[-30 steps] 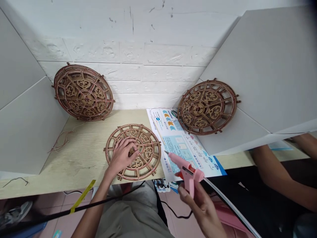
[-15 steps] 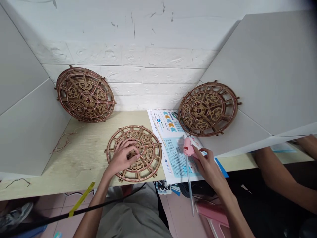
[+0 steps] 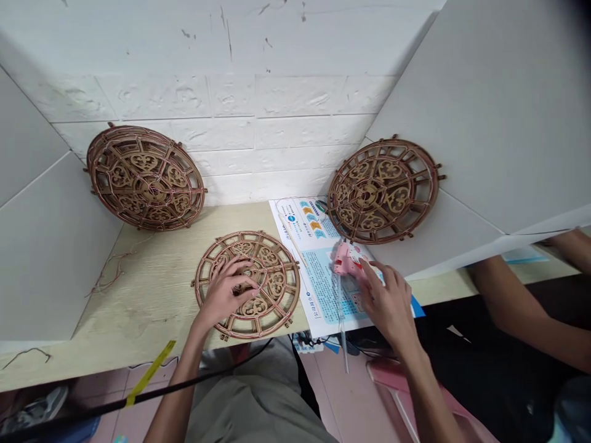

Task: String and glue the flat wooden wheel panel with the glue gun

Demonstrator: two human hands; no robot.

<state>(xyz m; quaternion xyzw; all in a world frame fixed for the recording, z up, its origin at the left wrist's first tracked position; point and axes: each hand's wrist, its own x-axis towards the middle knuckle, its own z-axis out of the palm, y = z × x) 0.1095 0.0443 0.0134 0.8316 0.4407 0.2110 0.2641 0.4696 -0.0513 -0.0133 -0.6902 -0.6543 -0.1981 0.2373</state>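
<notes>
A round brown openwork disc with scroll shapes and thin wires lies flat on the table. My left hand rests over its left half, thumb and index tips pinched near the hub on what looks like a thin wire. At the right, a pink hot glue gun lies on its side on a printed sheet, nozzle pointing away from me. A long clear glue stick sticks out of its rear, past the table edge. My right hand has its thumb and index finger loosely around the gun's handle.
Similar discs lean at the back left and against the right panel. Loose wires lie on the table at left. A black cable with yellow tape crosses in front. Another person's arm is at far right.
The hot glue gun has tipped onto its side and shifted slightly left, and my right hand's fingers have loosened on it. My left hand stays at the disc. The view has shifted slightly.
</notes>
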